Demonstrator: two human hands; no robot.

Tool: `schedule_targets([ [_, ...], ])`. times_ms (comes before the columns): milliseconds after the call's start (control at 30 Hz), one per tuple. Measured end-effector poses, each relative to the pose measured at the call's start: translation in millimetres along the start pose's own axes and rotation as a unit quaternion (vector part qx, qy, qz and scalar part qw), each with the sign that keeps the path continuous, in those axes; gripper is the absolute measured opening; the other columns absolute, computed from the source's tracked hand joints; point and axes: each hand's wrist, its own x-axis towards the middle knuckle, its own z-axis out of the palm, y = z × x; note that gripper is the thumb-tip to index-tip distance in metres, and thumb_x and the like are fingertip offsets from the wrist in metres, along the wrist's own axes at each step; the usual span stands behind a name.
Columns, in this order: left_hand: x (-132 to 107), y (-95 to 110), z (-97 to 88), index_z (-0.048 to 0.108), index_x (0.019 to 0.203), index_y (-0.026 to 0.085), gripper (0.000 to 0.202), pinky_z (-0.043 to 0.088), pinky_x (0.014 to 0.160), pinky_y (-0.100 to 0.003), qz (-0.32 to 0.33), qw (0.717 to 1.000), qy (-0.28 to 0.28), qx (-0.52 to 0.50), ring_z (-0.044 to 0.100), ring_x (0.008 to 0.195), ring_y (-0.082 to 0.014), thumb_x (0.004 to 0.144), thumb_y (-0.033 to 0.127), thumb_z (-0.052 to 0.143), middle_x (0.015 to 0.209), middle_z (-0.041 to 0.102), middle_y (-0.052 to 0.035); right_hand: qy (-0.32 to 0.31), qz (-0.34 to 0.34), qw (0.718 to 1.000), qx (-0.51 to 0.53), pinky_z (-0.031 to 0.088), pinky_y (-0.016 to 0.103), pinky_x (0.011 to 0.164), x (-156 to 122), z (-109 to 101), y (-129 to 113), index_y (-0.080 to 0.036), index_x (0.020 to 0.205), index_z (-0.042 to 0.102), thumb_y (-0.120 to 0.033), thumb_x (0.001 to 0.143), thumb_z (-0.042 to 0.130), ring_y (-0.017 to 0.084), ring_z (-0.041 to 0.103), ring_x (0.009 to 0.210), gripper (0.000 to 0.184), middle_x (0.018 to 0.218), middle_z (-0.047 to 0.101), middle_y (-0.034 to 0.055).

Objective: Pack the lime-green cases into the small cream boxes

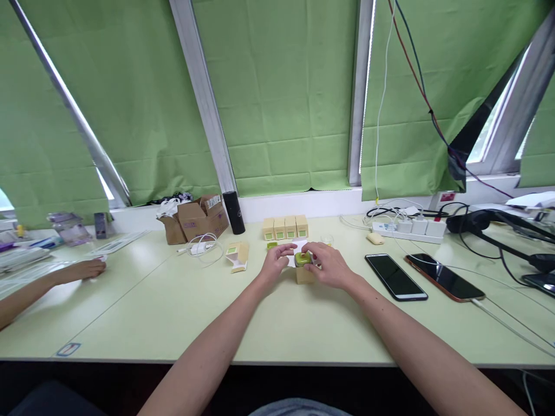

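Observation:
A small tan cardboard box [305,277] stands in front of me with its white inner flaps up. At its mouth sits a rounded green item [302,259], possibly a small case or jar; its exact kind is too small to tell. My right hand [332,266] pinches the green item between thumb and fingers. At the box's left side, my left hand [274,263] has its fingers closed on a white flap. Just behind the left hand lies a little green piece [272,245]. A clear round piece [327,238] is partly visible beyond the right hand.
Several small tan boxes [285,227] line up at the back. An opened box [237,256], white cable [202,247], carton [197,219] and black cylinder [233,212] are leftward. Two phones [396,276] and a power strip [407,230] lie right. Another person's hand [90,268] rests far left.

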Motion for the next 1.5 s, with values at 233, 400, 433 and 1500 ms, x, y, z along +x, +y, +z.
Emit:
schedule_targets([
  [233,-1,0,0.8,0.075,0.111,0.015,0.050,0.054,0.090,-0.035,0.001,1.000,0.003,0.000,0.068,0.112,-0.0270,0.065,0.016,0.055,0.122,0.073,-0.0138,0.022,-0.026,0.999,-0.004,0.036,0.028,0.069,2,8,4,-0.025,0.103,0.062,-0.020,0.099,0.056,0.020,0.061,0.090,0.009,0.100,0.071,0.0036],
  [400,-2,3,1.3,0.075,0.111,0.015,0.050,0.055,0.090,-0.035,0.000,1.000,0.008,0.000,0.067,0.114,-0.0272,0.065,0.016,0.055,0.125,0.072,-0.0139,0.034,-0.026,0.999,0.008,0.037,0.028,0.070,4,12,5,-0.024,0.097,0.063,-0.017,0.100,0.052,0.020,0.061,0.094,0.013,0.102,0.070,0.0040],
  [433,-2,3,1.4,0.075,0.111,0.015,0.050,0.055,0.090,-0.035,0.000,1.000,0.008,0.001,0.067,0.114,-0.0274,0.065,0.016,0.056,0.125,0.072,-0.0139,0.038,-0.021,0.999,0.018,0.038,0.029,0.070,4,13,5,-0.024,0.096,0.063,-0.018,0.100,0.053,0.020,0.061,0.092,0.013,0.103,0.069,0.0041],
  [1500,-2,6,2.5,0.076,0.109,0.015,0.048,0.053,0.087,-0.033,-0.004,1.000,0.009,-0.018,0.068,0.107,-0.0254,0.064,0.019,0.058,0.119,0.074,-0.0128,0.074,0.113,0.969,0.205,0.050,0.034,0.076,15,23,12,-0.021,0.082,0.078,-0.018,0.084,0.062,0.018,0.060,0.079,0.016,0.094,0.062,0.0051],
])
